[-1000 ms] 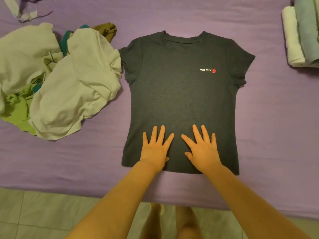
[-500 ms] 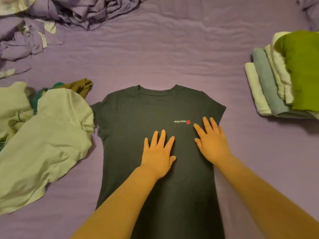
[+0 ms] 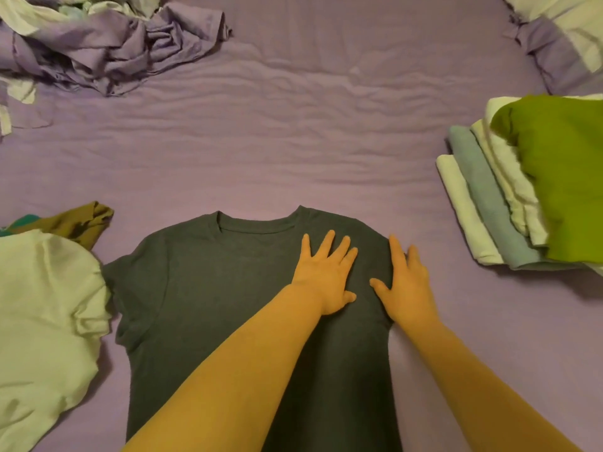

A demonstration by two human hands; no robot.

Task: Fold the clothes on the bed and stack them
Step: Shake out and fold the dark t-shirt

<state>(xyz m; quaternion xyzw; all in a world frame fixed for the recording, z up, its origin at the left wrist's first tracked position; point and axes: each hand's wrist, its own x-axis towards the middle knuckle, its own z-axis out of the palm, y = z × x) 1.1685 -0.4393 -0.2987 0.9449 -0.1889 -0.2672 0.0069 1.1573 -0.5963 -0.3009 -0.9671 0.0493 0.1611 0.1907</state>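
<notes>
Pressing flat on the dark t-shirt (image 3: 202, 308) was what both hands were up to, fingers straight and spread, gripping nothing. The shirt lay face up on the purple bed (image 3: 293, 151), long axis running straight away from the person, collar at the far end. The left hand (image 3: 326, 275) sat on the chest just right of the collar, and the right hand (image 3: 404, 285) was right beside it, along the shirt's right edge where the sleeve seemed tucked under or folded in. Honestly couldn't tell which.

So the thing that mattered: the right side of the shirt was directly under the hands, while the left sleeve stuck out well off to the left, near the pale garment. My guess is the left hand was the closer one for reaching across to that sleeve and bringing it in.

Counting stuff: one shirt being worked on. To the left, a loose pile (image 3: 42, 321), with a pale garment, an olive piece and a bit of teal peeking out, so at least three left. To the right, one folded stack (image 3: 509, 197) with roughly five layers, green on top. Farther back, rumpled purple bedding (image 3: 107, 47) at far left and a pillow (image 3: 564, 34) at far right.
</notes>
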